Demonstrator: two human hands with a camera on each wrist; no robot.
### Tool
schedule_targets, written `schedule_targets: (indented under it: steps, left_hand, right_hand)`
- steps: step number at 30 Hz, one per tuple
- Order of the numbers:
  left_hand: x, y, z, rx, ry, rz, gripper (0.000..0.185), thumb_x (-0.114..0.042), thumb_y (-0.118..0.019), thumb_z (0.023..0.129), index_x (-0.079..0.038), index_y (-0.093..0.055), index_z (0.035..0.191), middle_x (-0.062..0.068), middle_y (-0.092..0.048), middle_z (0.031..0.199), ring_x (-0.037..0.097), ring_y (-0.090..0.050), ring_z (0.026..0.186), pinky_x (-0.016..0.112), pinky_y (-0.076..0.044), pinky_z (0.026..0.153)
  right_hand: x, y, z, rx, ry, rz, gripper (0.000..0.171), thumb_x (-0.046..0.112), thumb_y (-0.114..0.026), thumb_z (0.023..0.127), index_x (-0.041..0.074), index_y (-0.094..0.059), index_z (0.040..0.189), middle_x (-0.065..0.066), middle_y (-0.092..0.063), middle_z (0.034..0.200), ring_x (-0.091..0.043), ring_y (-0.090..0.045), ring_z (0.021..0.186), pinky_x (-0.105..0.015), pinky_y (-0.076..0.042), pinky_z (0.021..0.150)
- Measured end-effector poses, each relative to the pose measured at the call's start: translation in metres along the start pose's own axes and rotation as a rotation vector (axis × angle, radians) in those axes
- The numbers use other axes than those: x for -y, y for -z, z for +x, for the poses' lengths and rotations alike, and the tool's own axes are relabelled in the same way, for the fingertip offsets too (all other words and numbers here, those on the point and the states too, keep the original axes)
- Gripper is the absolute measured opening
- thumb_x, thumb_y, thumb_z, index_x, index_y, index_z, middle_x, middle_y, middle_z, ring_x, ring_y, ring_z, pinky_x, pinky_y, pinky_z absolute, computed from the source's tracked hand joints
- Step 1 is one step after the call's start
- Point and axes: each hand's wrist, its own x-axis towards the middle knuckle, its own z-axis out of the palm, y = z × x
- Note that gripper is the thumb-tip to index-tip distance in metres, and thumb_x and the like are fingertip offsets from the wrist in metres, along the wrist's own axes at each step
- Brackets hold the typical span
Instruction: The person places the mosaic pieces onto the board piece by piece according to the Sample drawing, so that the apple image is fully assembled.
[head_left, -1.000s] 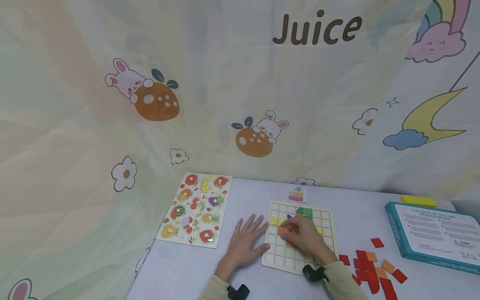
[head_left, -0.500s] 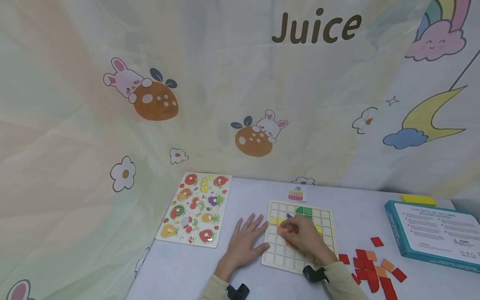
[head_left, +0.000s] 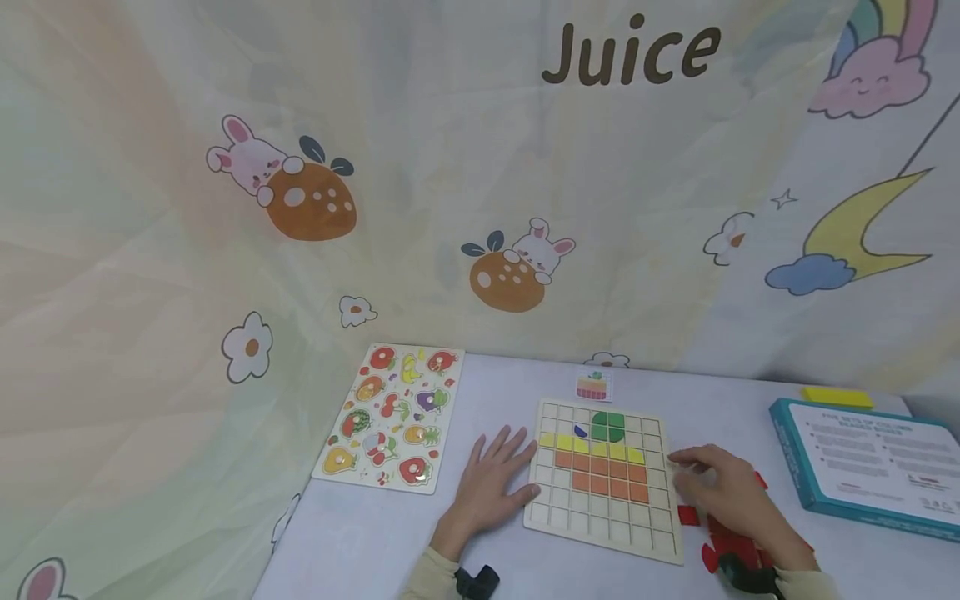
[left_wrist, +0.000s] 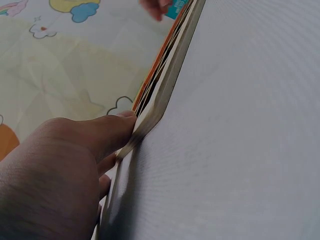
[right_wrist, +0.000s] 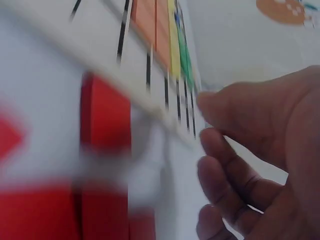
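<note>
- Our left hand (head_left: 491,483) lies flat on the table (head_left: 375,542), fingers spread, thumb touching the left edge of the grid board (head_left: 603,475).
- Board carries green, yellow and orange tiles in its upper rows.
- Our right hand (head_left: 723,492) hovers just right of the board over the loose red tiles (head_left: 731,546), fingers loosely curled, gripping nothing we can see.
- Fruit puzzle (head_left: 390,417) lies left, teal box (head_left: 870,467) right.
</note>
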Motion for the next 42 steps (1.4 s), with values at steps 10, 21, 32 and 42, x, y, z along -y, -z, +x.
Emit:
schedule_targets:
  steps: [10,21,32,42]
  left_hand:
    - [0.001,-0.001,0.0,-0.006,-0.011,0.022,0.068,-0.064,-0.051,0.103,-0.03,-0.046,0.161,-0.006,-0.033,0.174,0.026,-0.024,0.165,0.063,-0.017,0.132]
    - [-0.001,0.0,0.0,0.005,-0.005,-0.013,0.068,-0.063,-0.051,0.103,-0.029,-0.047,0.161,-0.005,-0.033,0.174,0.026,-0.023,0.165,0.064,-0.015,0.133]
    - [-0.002,0.002,0.0,-0.005,-0.01,-0.015,0.067,-0.063,-0.051,0.103,-0.028,-0.048,0.16,-0.004,-0.034,0.174,0.027,-0.024,0.164,0.064,-0.015,0.132]
    - [-0.001,0.002,-0.001,-0.008,-0.014,-0.008,0.067,-0.062,-0.051,0.103,-0.028,-0.048,0.16,-0.004,-0.035,0.174,0.028,-0.026,0.164,0.064,-0.017,0.132]
  right_hand:
    - [-0.062,0.037,-0.022,0.124,-0.132,-0.073,0.063,0.018,-0.092,0.079,-0.001,-0.068,0.134,-0.031,-0.064,0.131,-0.041,-0.062,0.111,-0.056,-0.066,0.084]
    - [-0.068,0.039,-0.022,0.181,-0.2,-0.114,0.052,0.018,-0.097,0.072,0.001,-0.074,0.116,-0.021,-0.069,0.114,-0.03,-0.064,0.099,-0.055,-0.066,0.082]
    - [-0.071,0.038,-0.026,0.143,-0.191,-0.043,0.051,0.017,-0.092,0.078,-0.001,-0.066,0.118,-0.004,-0.068,0.096,-0.015,-0.06,0.08,-0.037,-0.067,0.071]
    - [-0.05,0.041,-0.025,0.102,-0.175,0.039,0.059,0.038,-0.084,0.089,0.007,-0.056,0.131,-0.005,-0.066,0.093,-0.017,-0.06,0.077,-0.027,-0.059,0.059]
